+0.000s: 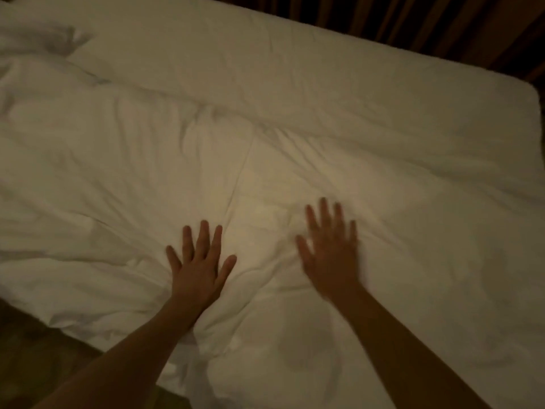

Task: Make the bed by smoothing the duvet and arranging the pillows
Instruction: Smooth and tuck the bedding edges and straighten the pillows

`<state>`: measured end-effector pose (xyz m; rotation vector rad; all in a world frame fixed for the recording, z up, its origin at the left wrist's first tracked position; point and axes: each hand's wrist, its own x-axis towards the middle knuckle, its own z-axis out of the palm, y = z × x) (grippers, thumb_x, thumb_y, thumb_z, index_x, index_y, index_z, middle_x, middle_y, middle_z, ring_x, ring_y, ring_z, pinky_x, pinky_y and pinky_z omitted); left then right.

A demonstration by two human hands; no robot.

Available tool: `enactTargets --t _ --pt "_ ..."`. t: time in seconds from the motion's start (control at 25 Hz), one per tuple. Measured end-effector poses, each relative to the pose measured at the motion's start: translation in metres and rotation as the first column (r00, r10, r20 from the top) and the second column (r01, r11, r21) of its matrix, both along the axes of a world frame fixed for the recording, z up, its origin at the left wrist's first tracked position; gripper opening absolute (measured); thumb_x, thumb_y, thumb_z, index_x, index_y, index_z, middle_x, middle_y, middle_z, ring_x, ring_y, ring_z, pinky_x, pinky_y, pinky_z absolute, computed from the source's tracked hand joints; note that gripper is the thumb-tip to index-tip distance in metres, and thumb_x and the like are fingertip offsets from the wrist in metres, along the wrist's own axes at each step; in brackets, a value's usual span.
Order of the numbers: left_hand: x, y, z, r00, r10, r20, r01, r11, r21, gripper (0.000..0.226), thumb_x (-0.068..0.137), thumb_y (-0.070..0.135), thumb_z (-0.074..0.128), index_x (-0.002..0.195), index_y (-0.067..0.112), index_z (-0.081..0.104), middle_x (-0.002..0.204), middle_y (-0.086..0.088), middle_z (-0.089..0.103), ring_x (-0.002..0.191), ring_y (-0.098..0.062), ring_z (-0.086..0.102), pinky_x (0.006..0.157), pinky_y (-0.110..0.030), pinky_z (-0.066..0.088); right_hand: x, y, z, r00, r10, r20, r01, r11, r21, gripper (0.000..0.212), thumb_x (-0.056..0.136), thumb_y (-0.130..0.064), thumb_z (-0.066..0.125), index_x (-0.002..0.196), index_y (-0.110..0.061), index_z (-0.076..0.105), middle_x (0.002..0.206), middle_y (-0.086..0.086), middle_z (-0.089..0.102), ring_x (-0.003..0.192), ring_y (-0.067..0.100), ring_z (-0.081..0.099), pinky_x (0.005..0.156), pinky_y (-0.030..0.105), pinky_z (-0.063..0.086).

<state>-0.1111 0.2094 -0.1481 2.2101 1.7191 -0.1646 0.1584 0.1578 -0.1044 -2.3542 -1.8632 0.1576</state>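
Observation:
A white duvet (pixel 265 119) covers the bed and fills most of the view, creased across its middle and near edge. My left hand (pixel 199 258) lies flat on it near the front edge, fingers spread and straight. To its right, my right hand (pixel 330 249) also presses flat on the duvet with fingers spread; it is motion-blurred. A rumpled white mound (pixel 38 39) at the far left may be a pillow, though dim light hides its shape.
Dark wooden slats or a curtain (pixel 413 22) run along the far side of the bed. The bed's rounded corner (pixel 530 98) is at the right. Dark floor (pixel 38 358) shows at the lower left below the duvet's hanging edge.

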Motion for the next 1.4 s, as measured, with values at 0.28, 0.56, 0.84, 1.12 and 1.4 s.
enactTargets --t 0.28,0.56,0.84,1.12,1.4 --pt "0.042 -0.056 -0.018 0.999 0.022 -0.045 -0.020 0.999 0.043 0.074 0.093 0.078 0.004 0.158 0.044 -0.007 0.169 0.005 -0.014 0.153 -0.035 -0.020 0.112 -0.076 0.004 0.022 0.047 -0.048 0.985 0.172 0.000 -0.172 0.983 -0.068 0.065 0.102 -0.062 0.019 0.160 -0.035 0.012 0.168 -0.007 0.003 0.155 0.021 -0.005 0.124 0.047 -0.001" --pt "0.162 -0.095 -0.017 0.996 0.072 -0.053 -0.071 0.997 0.009 0.079 0.077 0.087 -0.014 0.149 0.054 -0.022 0.162 0.011 -0.033 0.143 -0.037 -0.039 0.108 -0.076 -0.012 0.327 -0.113 -0.057 0.923 -0.319 0.216 0.369 0.892 -0.261 0.087 0.083 -0.079 -0.013 0.159 -0.039 -0.001 0.167 -0.008 -0.009 0.155 0.021 -0.006 0.123 0.051 0.002" --pt "0.269 -0.123 -0.015 0.993 -0.036 0.112 0.032 0.999 0.043 0.075 0.088 0.075 -0.006 0.157 0.047 -0.002 0.168 0.014 -0.009 0.153 -0.028 -0.022 0.117 -0.065 -0.011 0.220 -0.181 -0.003 0.998 -0.039 -0.047 0.040 0.999 0.028 0.067 0.097 -0.061 0.027 0.155 -0.028 0.034 0.166 0.003 0.019 0.154 0.031 0.012 0.120 0.059 0.013" --pt "0.336 -0.164 -0.018 0.951 -0.306 0.048 0.300 0.949 0.096 0.070 0.094 0.069 -0.005 0.158 0.044 0.003 0.168 0.011 -0.011 0.154 -0.032 -0.014 0.115 -0.070 -0.003 0.276 -0.299 -0.050 0.995 -0.038 -0.097 0.034 0.999 -0.039 0.063 0.101 -0.060 0.039 0.156 -0.030 0.032 0.167 -0.002 0.018 0.154 0.019 0.012 0.121 0.045 0.024" --pt "0.400 -0.232 -0.029 0.866 -0.500 0.011 0.498 0.864 0.078 0.067 0.099 0.066 0.005 0.160 0.039 0.012 0.170 0.000 -0.002 0.154 -0.039 -0.007 0.114 -0.073 0.003 0.417 -0.429 -0.050 0.803 -0.582 0.129 0.579 0.712 -0.397 0.085 0.083 -0.086 0.001 0.155 -0.044 -0.017 0.168 -0.005 -0.009 0.155 0.026 -0.002 0.122 0.058 0.001"
